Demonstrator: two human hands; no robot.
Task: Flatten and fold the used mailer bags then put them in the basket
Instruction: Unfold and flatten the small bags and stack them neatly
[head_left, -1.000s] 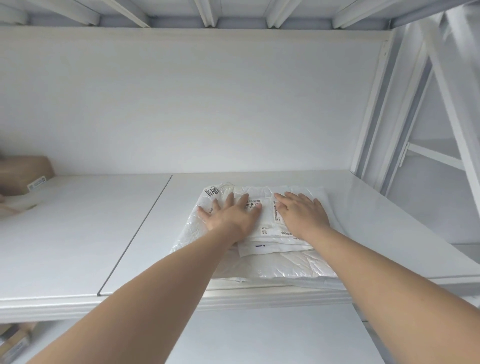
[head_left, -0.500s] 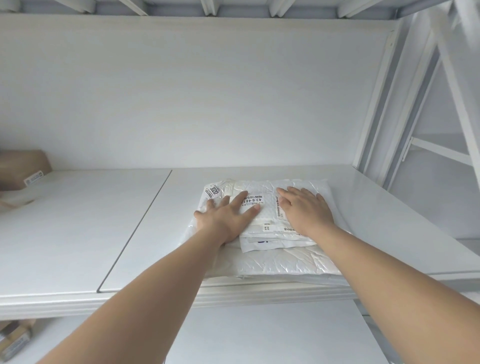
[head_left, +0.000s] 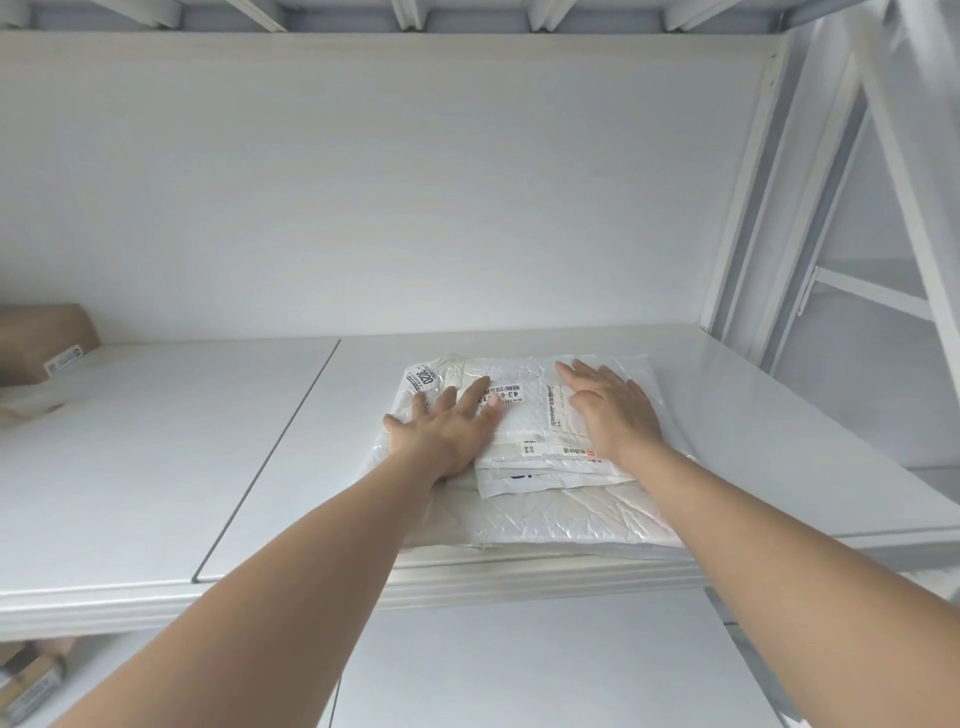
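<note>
Head camera view, looking forward along two bare forearms that reach out over a white shelf (head_left: 156, 467). A stack of crinkled white plastic mailer bags (head_left: 545, 512) lies flat on the right half of this shelf, its near edge level with the shelf's front lip. Printed shipping labels (head_left: 506, 395) show on the top bag, between the two hands.

Left hand (head_left: 449, 431) lies palm down on the left part of the stack, fingers spread wide and pointing toward the far wall, gripping nothing. Right hand (head_left: 613, 405) lies palm down on the right part of the stack, fingers straight and close together, also gripping nothing. Both hands press on the far half of the stack, side by side and apart from each other, with the labels showing in the gap. The near half of the stack lies uncovered between the two forearms.

A thin dark seam (head_left: 270, 457) runs across the shelf just left of the stack. At the far left edge sits a brown cardboard parcel (head_left: 44, 338) with a small white label, well apart from the bags. White metal frame bars (head_left: 748, 208) rise at the right.
</note>
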